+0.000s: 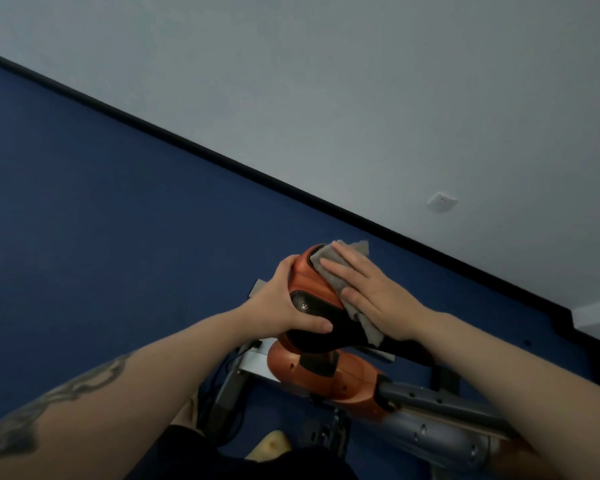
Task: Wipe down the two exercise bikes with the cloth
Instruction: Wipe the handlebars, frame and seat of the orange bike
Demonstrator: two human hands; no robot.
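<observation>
Cloth [329, 271], gray and soft, lies flat on top of the orange and black bike part [312, 299], which may be the seat, though that is hard to tell from this angle. The right hand [371, 292] presses down on it with straight fingers held close together, and the left hand [284, 306] curls around the side of the part to keep it from moving. The cloth looks light and floppy, so a flat palm should push it best, while the bike feels hard and heavy.
</observation>
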